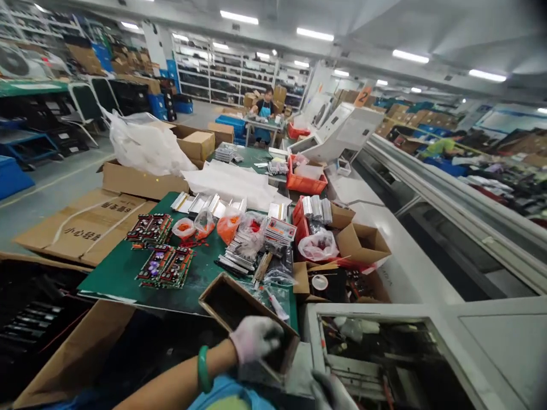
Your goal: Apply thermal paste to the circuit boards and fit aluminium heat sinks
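My left hand (256, 340), in a pale glove with a green bangle at the wrist, reaches over the near end of a long open cardboard box (222, 293). Its fingers bend into the box's dark inside and are blurred, so I cannot tell whether they hold anything. The box lies slantwise at the front edge of the green table (119, 273). At the bottom edge of the view is my right hand (331, 392), gloved and partly cut off. Its visible fingers are stretched out beside the grey machine frame (316, 327), with nothing seen in them.
Stacked circuit boards (166, 266), bags of orange parts (228, 226) and silvery metal pieces (237, 256) cover the table. Opened cartons (363, 242) and a red crate (305, 177) stand to the right. A co-worker (265, 108) sits at a far table.
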